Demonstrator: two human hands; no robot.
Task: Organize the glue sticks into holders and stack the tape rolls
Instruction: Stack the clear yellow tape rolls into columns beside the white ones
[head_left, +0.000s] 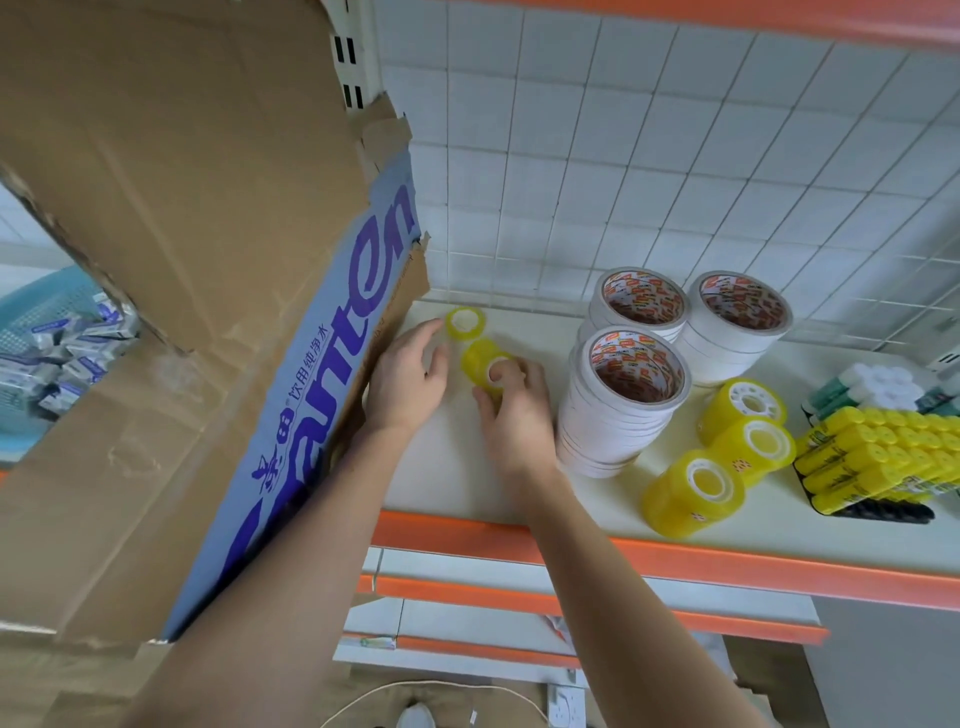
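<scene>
A white shelf (467, 467) with an orange front edge is seen, backed by a white wire grid. On it are set three stacks of white tape rolls (618, 400), three stacks of yellow tape rolls (727, 447) beside them, two small yellow rolls (467, 322) near the back left — one held — and a black holder of yellow glue sticks (883, 452) at the right. A cardboard box (208, 312) is seen at the shelf's left end.

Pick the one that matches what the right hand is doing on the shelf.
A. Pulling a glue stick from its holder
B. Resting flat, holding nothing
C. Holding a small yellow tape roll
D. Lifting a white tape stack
C: the right hand has its fingers curled round a small yellow tape roll, left of the white tape stacks.
</scene>
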